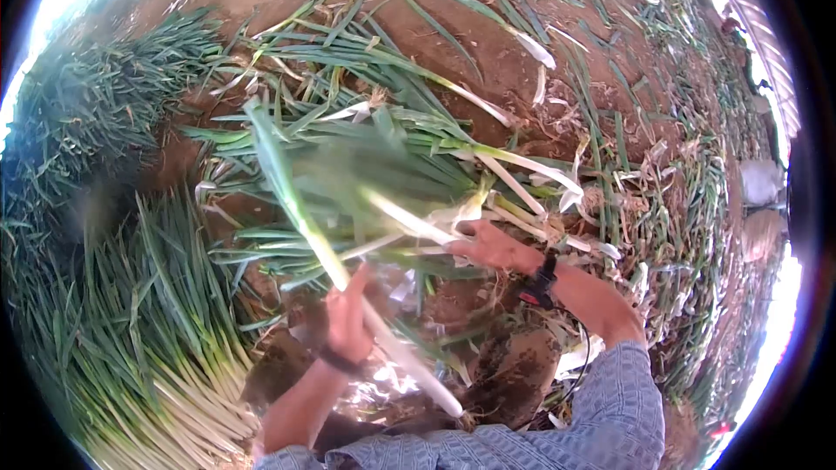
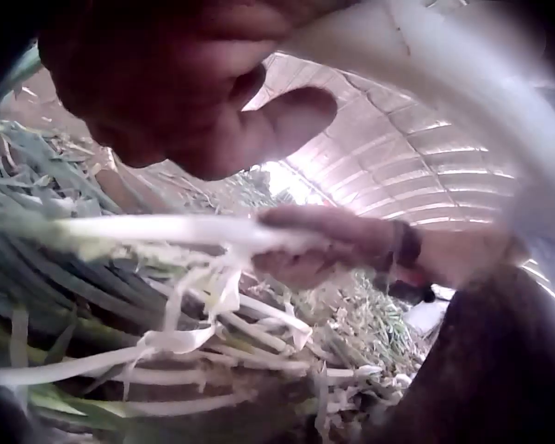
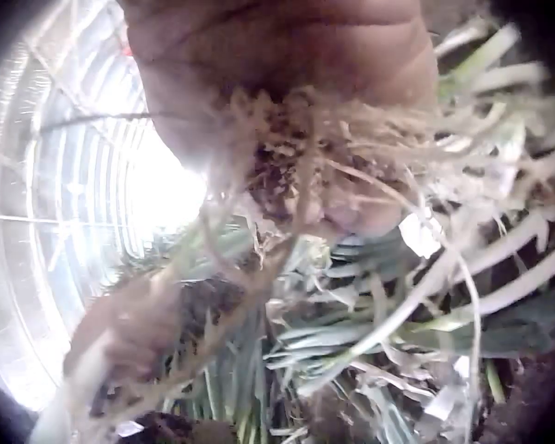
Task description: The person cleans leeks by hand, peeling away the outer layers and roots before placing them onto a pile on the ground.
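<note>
My left hand (image 1: 348, 318) grips a long green onion (image 1: 405, 357) by its pale stem. It slants across the head view, green leaves up to the left, root end down near my lap. To the right, my right hand (image 1: 496, 248) holds another green onion (image 1: 405, 216) near its root end, its leaves blurred. In the right wrist view a tangle of roots (image 3: 305, 157) hangs at the right palm. The left wrist view has the right hand (image 2: 314, 245) around the end of a white stem (image 2: 166, 229), below the left hand (image 2: 185, 83).
Untidy green onions (image 1: 366, 144) lie on the brown soil (image 1: 470, 26) in front of me. At the left is a neat stack with clean white stems (image 1: 174, 392), and behind it a dark green heap (image 1: 96, 96). Stripped leaves and husks (image 1: 697, 235) cover the right side.
</note>
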Demonstrator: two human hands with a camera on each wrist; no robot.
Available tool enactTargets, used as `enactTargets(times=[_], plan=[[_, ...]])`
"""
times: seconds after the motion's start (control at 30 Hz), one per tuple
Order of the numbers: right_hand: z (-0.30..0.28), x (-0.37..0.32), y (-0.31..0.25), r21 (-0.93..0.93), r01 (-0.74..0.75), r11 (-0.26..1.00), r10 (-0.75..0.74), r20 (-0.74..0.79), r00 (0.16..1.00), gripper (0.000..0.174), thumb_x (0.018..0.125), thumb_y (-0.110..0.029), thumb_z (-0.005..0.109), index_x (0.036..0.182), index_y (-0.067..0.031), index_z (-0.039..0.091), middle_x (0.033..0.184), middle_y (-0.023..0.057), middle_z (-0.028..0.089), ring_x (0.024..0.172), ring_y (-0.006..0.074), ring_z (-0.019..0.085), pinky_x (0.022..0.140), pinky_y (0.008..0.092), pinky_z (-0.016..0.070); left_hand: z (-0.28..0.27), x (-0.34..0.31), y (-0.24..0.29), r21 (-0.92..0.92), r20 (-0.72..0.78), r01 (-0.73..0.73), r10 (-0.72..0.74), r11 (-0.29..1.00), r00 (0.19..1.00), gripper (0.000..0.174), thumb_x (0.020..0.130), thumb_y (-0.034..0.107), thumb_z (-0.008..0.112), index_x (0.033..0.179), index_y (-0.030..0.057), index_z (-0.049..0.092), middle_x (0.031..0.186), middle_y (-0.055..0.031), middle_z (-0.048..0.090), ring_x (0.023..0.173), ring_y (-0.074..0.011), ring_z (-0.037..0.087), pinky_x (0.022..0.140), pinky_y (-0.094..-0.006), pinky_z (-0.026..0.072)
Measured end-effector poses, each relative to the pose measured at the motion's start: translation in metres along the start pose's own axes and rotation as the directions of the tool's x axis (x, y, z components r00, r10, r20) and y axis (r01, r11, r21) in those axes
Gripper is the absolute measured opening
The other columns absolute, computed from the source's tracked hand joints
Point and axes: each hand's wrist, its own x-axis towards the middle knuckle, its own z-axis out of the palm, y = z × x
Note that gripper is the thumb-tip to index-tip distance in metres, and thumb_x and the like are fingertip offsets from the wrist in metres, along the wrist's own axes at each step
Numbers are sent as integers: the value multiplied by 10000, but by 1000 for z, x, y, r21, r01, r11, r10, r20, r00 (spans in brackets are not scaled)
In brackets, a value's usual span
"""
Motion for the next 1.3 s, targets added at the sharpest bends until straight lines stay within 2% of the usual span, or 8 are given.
enactTargets(times=[0.07,0.33,0.53,0.7,0.77,0.83,1.0,1.3], plan=[[-2,-27,-26,96,-27,995,22,56,998,509,959,-445,544,1138,27,606,880,93,669,719,226,654,662,387,562,3,11,-15,-89,50,-50,54,995,997,403,967,358,583,979,-38,656,818,-142,680,686,-246,694,559,-364,593],[53,-111,-71,-452,391,802,-507,-168,846,198,916,-220,583,897,-27,545,779,106,569,606,238,557,588,389,504,-1,108,-98,-125,-60,-12,4,992,998,275,905,302,694,969,49,606,708,-56,596,556,-215,603,495,-364,545],[36,-148,-84,-320,305,897,-296,77,952,206,953,-214,545,1060,-38,557,825,156,605,713,342,632,611,452,498,13,91,-97,-139,-43,-176,171,975,984,203,882,185,716,964,41,601,759,-61,596,628,-215,609,544,-368,525],[-23,-222,-33,-60,226,972,-181,421,889,312,984,-336,541,950,-38,630,807,107,650,631,252,631,567,358,516,-36,143,-104,440,100,-752,806,491,584,253,943,265,604,1008,21,609,776,-67,613,645,-200,615,551,-342,518],[-71,-232,-14,-142,-236,961,225,-87,970,370,989,-391,536,1044,-46,658,917,93,653,774,213,644,708,349,544,-33,143,-99,532,120,-750,842,393,526,337,953,354,582,930,22,634,671,-57,602,561,-173,600,503,-312,507],[-97,-223,63,-537,-249,806,-5,-427,904,283,923,-284,650,1117,-78,637,939,77,639,812,177,629,618,266,531,-17,98,-88,619,145,-727,866,297,478,352,949,365,589,901,20,641,651,-54,600,542,-157,588,486,-301,493],[-106,-144,166,-139,-395,908,278,-506,817,462,806,-231,655,1195,3,565,1060,200,634,996,352,598,889,420,469,30,-1,-41,157,180,-345,316,925,932,215,898,197,640,920,-13,678,751,-78,651,591,-161,601,512,-291,493],[-108,-2,232,-361,-351,864,-20,-721,693,517,801,-44,565,1313,-89,505,1310,219,516,1177,429,493,997,517,386,-21,37,-93,249,126,109,-143,962,982,170,902,100,615,1000,-36,640,788,-101,661,641,-186,636,555,-307,531]])
